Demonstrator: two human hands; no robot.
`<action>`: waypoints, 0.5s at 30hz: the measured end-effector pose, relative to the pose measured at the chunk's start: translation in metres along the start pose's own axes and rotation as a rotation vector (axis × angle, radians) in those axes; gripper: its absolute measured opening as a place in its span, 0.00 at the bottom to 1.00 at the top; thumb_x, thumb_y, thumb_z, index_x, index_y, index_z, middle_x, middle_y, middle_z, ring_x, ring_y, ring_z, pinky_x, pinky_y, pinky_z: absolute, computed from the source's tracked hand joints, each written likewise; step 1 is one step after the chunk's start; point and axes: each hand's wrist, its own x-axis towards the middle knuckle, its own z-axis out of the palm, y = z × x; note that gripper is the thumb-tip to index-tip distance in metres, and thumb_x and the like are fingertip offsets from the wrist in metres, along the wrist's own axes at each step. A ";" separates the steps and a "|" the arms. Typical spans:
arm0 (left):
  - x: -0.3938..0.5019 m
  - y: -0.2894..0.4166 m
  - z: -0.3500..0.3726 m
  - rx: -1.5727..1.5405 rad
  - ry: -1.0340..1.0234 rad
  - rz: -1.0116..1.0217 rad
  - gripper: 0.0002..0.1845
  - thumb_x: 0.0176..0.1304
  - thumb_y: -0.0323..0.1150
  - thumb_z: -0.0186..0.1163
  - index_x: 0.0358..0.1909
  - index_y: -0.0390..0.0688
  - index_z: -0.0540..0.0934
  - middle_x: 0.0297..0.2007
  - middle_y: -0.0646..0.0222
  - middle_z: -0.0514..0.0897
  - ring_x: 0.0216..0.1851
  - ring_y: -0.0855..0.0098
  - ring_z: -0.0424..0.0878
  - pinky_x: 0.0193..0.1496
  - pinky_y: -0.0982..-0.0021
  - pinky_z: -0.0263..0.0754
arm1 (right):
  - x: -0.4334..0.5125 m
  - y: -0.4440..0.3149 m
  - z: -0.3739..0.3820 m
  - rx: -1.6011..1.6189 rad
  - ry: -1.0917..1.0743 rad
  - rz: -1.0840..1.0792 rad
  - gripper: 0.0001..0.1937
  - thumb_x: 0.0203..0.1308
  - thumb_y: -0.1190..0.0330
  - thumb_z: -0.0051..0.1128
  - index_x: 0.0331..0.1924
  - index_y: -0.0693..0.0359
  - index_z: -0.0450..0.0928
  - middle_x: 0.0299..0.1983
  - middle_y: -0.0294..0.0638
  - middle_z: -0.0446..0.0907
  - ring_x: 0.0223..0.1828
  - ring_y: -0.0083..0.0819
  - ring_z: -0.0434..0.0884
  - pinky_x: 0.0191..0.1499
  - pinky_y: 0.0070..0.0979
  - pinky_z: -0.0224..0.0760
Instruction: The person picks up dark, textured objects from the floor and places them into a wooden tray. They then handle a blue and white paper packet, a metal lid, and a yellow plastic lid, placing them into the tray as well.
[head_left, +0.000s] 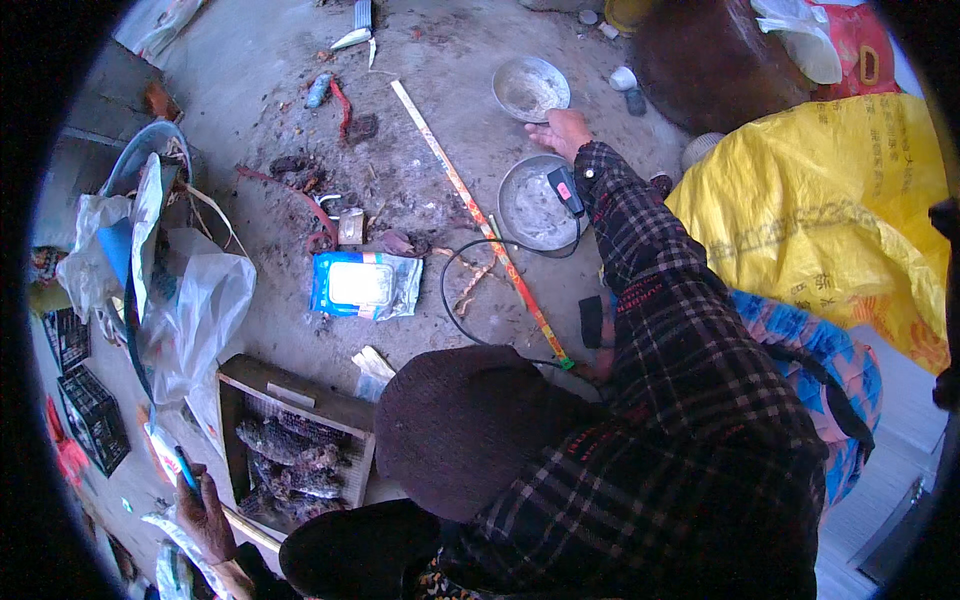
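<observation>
My right hand (561, 133) reaches forward and pinches the near rim of a shallow metal bowl (531, 86) with pale residue inside. Closer to me sits a second metal bowl (529, 214), its inside streaked white. A small black device (564, 191) on a black cable hangs beside my right cuff, over that bowl. Down at the lower left, my left hand (204, 517) holds a slim blue-and-black object (187, 472), too small to identify. Near that hand is a wooden box (300, 386) with mesh, containing dark, rough clumps (289, 457).
A long red-and-yellow patterned strip (480, 217) crosses the dirty concrete floor. Left of it lies a wet-wipes pack (366, 285) among scraps. A bucket (124, 161) stuffed with plastic stands at left. To the right are a yellow woven sack (825, 202) and a large brown vessel (712, 67).
</observation>
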 end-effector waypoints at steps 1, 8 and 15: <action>-0.003 -0.005 -0.006 0.014 -0.022 -0.040 0.09 0.61 0.28 0.52 0.41 0.35 0.73 0.33 0.68 0.76 0.35 0.77 0.70 0.41 0.76 0.66 | 0.000 0.000 0.001 -0.021 0.023 -0.015 0.14 0.59 0.72 0.40 0.47 0.72 0.64 0.37 0.52 0.76 0.33 0.40 0.81 0.30 0.32 0.77; -0.030 -0.029 0.009 -0.048 -0.095 -0.119 0.09 0.61 0.28 0.53 0.40 0.34 0.73 0.33 0.69 0.76 0.36 0.77 0.69 0.41 0.76 0.66 | -0.031 -0.019 -0.023 0.239 -0.326 0.142 0.12 0.56 0.69 0.41 0.40 0.69 0.69 0.32 0.48 0.74 0.17 0.23 0.61 0.21 0.21 0.56; -0.024 -0.031 0.025 0.044 -0.175 0.045 0.08 0.58 0.31 0.55 0.36 0.38 0.74 0.24 0.62 0.75 0.26 0.71 0.70 0.32 0.69 0.67 | -0.089 -0.015 -0.023 0.421 -0.820 0.226 0.11 0.52 0.63 0.44 0.30 0.62 0.71 0.20 0.40 0.67 0.10 0.21 0.57 0.17 0.22 0.51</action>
